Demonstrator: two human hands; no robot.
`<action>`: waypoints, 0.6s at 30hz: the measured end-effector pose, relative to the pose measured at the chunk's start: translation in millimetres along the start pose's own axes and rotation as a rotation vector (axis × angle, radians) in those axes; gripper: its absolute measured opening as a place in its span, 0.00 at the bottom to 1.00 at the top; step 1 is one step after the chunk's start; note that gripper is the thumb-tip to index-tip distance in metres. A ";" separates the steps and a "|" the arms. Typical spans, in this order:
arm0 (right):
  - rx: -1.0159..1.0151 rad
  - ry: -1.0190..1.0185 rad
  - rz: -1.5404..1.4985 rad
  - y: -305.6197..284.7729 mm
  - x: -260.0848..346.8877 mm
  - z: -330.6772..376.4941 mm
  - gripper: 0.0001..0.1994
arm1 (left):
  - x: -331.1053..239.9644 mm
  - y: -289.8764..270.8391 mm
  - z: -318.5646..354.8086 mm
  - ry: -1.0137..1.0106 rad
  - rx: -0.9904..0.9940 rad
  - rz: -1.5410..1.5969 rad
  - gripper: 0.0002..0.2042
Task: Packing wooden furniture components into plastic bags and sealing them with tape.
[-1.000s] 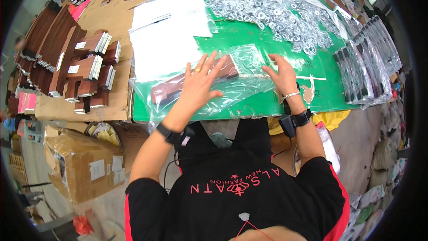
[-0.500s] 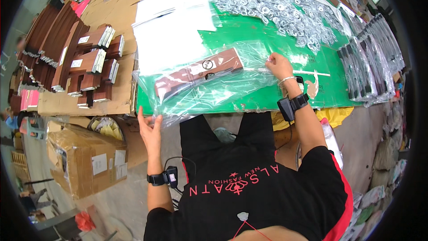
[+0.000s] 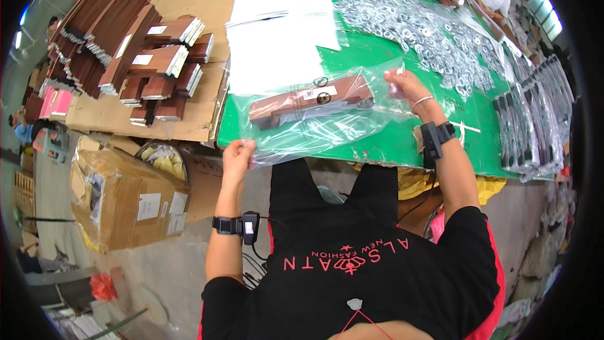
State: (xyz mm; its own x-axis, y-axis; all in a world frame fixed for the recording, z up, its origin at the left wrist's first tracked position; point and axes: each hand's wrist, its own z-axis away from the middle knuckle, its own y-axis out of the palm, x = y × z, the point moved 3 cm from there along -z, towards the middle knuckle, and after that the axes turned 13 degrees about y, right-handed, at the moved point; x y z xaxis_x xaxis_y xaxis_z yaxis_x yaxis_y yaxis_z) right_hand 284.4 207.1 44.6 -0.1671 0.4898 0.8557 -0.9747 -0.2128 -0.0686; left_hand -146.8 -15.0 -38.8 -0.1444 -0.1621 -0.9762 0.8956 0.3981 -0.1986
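Table (image 3: 494, 152): green top.
Heap of bagged rings (image 3: 415, 33): grey, on the table's far right part.
Paper (image 3: 272, 56): white sheets, on the table's left side.
Clear bag (image 3: 308, 143): spans both hands at the table's front edge.
Wooden piece (image 3: 286, 101): reddish brown, inside the clear bag, over the table's front part.
Left hand (image 3: 236, 158): pinching the clear bag's near left corner, by the table's front edge.
Right hand (image 3: 410, 87): pinching the clear bag's right end, over the table.

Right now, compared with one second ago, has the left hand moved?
Yes, leftward and toward the person. Judged against the green table, the left hand went from over the tabletop to near its front-left corner, pinching the clear bag.
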 end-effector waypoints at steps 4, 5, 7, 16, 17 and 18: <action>0.034 -0.223 -0.038 25.8 82.5 32.1 0.13 | -17.4 13.9 12.9 -0.176 0.080 0.591 0.11; 0.035 -0.267 0.026 19.1 106.4 35.6 0.13 | -25.2 14.1 18.0 -0.256 0.060 0.723 0.09; 0.041 -0.395 0.169 21.3 156.0 53.0 0.12 | -20.1 8.7 22.4 -0.272 0.043 0.898 0.11; 0.218 -0.564 0.322 76.0 259.6 140.2 0.14 | -38.5 37.0 59.2 -0.273 0.257 1.041 0.07; 0.368 -0.532 0.338 83.1 271.7 151.5 0.13 | -41.7 46.8 59.2 -0.246 0.367 1.054 0.07; 0.394 -0.560 0.369 85.9 283.9 161.8 0.14 | -44.8 55.5 61.7 -0.249 0.421 1.032 0.09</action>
State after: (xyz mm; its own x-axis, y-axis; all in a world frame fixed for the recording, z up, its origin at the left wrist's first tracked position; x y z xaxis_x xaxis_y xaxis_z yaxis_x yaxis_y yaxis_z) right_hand 177.3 191.1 364.7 -0.2684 -0.1489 0.9517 -0.7284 -0.6152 -0.3017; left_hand -64.7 -41.4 -0.7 0.7877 -0.1260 -0.6030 0.6155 0.1187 0.7792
